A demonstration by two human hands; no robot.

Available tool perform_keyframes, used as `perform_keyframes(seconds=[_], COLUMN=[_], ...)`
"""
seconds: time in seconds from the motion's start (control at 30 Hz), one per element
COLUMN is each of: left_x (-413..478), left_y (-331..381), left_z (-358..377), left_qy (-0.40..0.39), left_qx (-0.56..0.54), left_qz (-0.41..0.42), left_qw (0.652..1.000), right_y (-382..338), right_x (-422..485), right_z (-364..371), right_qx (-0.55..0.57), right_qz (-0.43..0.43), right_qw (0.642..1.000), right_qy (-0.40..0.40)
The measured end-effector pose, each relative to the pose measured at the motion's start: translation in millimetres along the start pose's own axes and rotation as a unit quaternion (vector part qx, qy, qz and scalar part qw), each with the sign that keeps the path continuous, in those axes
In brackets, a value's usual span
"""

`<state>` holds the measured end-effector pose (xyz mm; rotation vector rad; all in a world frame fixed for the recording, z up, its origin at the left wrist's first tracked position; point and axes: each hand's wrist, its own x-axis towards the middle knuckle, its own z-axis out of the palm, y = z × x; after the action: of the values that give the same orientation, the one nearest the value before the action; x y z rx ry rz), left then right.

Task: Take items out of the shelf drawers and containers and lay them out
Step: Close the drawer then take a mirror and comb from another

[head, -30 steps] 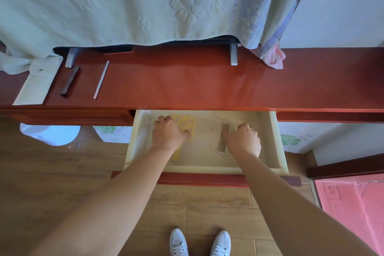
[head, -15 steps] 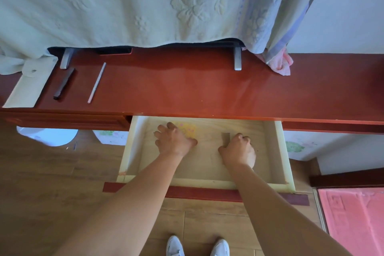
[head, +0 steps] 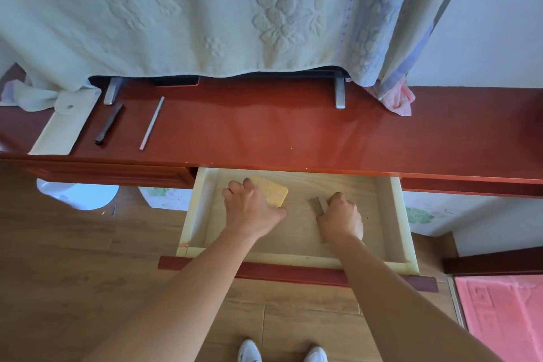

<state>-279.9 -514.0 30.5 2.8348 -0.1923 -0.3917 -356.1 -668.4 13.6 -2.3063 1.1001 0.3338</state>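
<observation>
1. Pulling two items from the open drawer (head: 396, 214): yellow pad (head: 271, 191) and comb (head: 316, 205), both low inside.
2. My left hand (head: 252, 210) grip curls onto the pad's near edge; right hand (head: 340, 217) grip is fisted on the comb's handle.
3. Next, I reckon: lift both clear, lay them on the tabletop (head: 279, 132) beside the pen (head: 152, 123).

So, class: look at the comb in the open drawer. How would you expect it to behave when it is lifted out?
The comb looks thin and small, so it is probably light. Its straight, even teeth suggest it is stiff rather than floppy. It lies flat on the drawer floor under the right hand, so it will likely slide rather than roll; its material cannot be told.
</observation>
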Motion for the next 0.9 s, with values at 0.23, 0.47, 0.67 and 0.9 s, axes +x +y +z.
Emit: perform_keyframes(seconds=[0.23,0.47,0.67,0.9], left_x=[-14,-9,10,-19], left_y=[5,-1,2,24], left_z=[-23,-17,-12,-43], left_qy=[0.024,-0.104,-0.137,-0.15], left_qx=[-0.051,-0.129,-0.012,0.074], left_qz=[0.02,0.007,0.023,0.143], left_qw=[0.998,0.986,0.99,0.975], right_y=[0,13,22,13], right_x=[-9,-23,-19,-19], right_z=[-22,-39,-48,-77], right_qx=[0.157,0.131,0.133,0.123], right_qz=[0.024,0.003,0.007,-0.029], right_qw=[0.987,0.991,0.991,0.992], right_qy=[-0.028,-0.034,-0.02,-0.019])
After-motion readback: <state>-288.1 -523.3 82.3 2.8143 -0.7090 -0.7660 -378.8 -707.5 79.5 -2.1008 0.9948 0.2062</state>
